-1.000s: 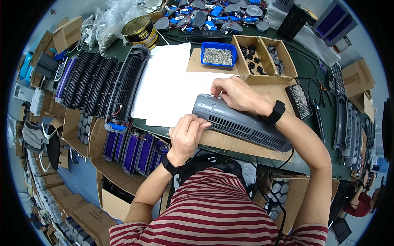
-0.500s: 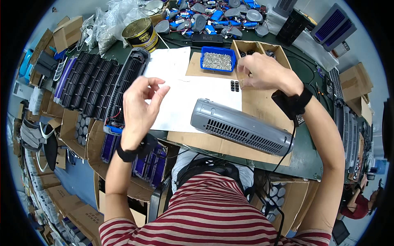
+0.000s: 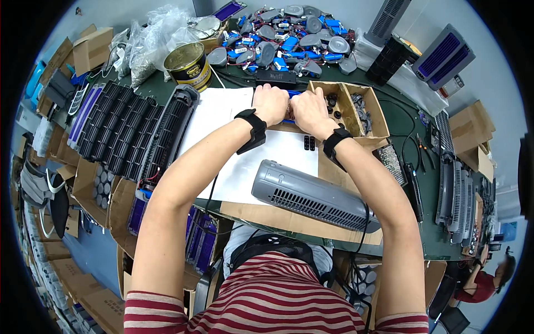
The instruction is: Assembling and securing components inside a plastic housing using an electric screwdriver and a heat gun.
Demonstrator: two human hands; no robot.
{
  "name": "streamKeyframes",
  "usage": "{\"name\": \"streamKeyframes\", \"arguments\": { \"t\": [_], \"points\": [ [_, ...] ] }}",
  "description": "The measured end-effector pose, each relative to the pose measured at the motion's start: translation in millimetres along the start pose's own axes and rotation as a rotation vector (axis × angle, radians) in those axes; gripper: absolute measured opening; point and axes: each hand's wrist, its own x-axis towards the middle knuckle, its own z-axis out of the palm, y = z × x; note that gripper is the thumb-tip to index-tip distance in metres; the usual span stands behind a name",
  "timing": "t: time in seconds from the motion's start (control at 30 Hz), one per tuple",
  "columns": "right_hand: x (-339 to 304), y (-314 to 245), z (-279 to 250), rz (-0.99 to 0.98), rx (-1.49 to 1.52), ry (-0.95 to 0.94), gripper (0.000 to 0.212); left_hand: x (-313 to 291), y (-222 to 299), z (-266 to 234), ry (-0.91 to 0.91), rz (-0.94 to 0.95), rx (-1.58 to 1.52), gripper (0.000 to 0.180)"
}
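My left hand (image 3: 271,104) and my right hand (image 3: 311,113) are close together at the blue tray (image 3: 293,93), covering most of it and the small metal screws inside. The fingers of both hands are curled inward with their tips hidden, so what they pinch cannot be made out. Just below the hands, several small black pieces (image 3: 309,143) lie in two short rows at the edge of the white paper (image 3: 239,167). Nearer to me a grey slotted housing (image 3: 317,196) rests aslant across paper and cardboard, touched by neither hand.
Right of the tray stands a divided cardboard box (image 3: 364,114) with black round parts and grey pieces. Black slatted units (image 3: 119,128) line the left. At the back are a yellow-black tin (image 3: 189,67) and a heap of blue and grey parts (image 3: 289,42). Another person (image 3: 484,284) sits far right.
My left hand has moved right and away from me, from above the paper to the tray. My right hand has shifted left to join it. The view has shifted slightly.
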Motion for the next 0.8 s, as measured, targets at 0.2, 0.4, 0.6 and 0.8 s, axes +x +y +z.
{"name": "streamKeyframes", "arguments": {
  "t": [0.2, 0.4, 0.6, 0.8],
  "points": [
    [0.0, 9.2, -4.7, 0.061, 0.094, -0.083, 0.013, 3.4, -5.9, 2.2, -0.028, 0.011, -0.146, 0.017],
    [-2.9, 10.7, 9.8, 0.025, 0.127, 0.064, 0.015, 4.8, -5.2, 1.7, -0.058, 0.044, -0.084, 0.018],
    [-4.7, 13.0, 5.5, 0.024, 0.25, 0.03, 0.005, 6.6, -10.1, 4.2, -0.084, 0.04, -0.169, 0.021],
    [-13.8, 23.9, -13.4, 0.069, 0.436, -0.004, 0.006, 2.8, -17.8, 9.2, 0.021, 0.123, -0.306, 0.017]
  ]
}}
